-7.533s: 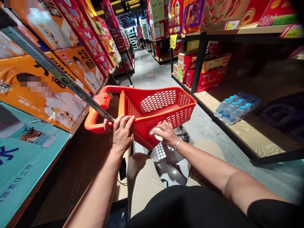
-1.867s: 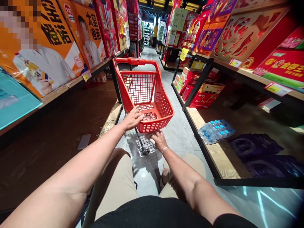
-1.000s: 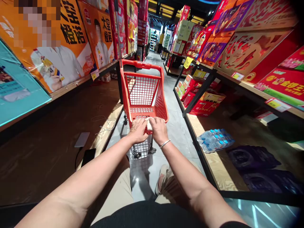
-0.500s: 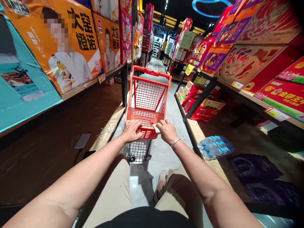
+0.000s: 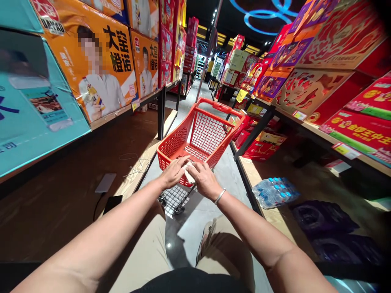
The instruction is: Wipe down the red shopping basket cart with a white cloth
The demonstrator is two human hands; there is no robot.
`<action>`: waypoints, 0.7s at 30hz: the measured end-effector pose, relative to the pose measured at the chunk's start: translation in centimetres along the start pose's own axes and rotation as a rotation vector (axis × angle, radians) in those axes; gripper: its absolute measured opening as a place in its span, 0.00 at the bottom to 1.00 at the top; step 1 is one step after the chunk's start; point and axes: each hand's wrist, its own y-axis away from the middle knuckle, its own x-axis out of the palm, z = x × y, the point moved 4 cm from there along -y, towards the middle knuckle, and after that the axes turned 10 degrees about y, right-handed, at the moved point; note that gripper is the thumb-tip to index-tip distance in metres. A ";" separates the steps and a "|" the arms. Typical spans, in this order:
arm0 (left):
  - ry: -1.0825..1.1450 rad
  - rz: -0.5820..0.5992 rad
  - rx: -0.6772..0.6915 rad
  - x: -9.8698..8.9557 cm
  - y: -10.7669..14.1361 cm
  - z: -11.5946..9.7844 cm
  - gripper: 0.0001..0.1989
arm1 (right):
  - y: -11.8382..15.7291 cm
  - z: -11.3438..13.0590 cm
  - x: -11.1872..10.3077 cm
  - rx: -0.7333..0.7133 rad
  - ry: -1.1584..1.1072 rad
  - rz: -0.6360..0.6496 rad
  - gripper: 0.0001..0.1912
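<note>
A red plastic shopping cart [image 5: 171, 151] stands turned at an angle in the aisle before me, its near end at my hands. My left hand [image 5: 174, 174] is closed over the rim of that near end, its fingertips partly hidden. Close beside it, my right hand [image 5: 204, 178] holds a crumpled white cloth [image 5: 190, 174] against the same rim. The two hands almost meet at the cloth. Inside, the basket shows bare red grid walls. Under it are a metal wire rack [image 5: 173, 199] and wheels.
Shelves on both sides carry orange drink cartons [image 5: 104, 77], teal boxes [image 5: 36, 93] and red gift boxes [image 5: 314, 93]. Shrink-wrapped water bottles [image 5: 276, 192] lie on the lower right shelf. On the lower left shelf lies a white power bank [image 5: 105, 183] with a cable.
The cart has swung round, its far end now further right and its near end further left. My right hand has moved left with the cloth, close to my left hand.
</note>
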 end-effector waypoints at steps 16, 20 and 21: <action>-0.072 0.143 -0.031 -0.2 -1.7 1.3 0.26 | 0.7 -7.6 3.5 0.443 -0.229 -0.474 0.20; -0.021 0.069 -0.058 -0.3 -1.9 1.9 0.28 | 2.1 1.1 7.0 0.376 -0.209 -0.582 0.10; -0.009 0.071 -0.069 -0.2 -2.0 1.9 0.29 | 2.4 2.2 8.1 0.354 -0.186 -0.561 0.08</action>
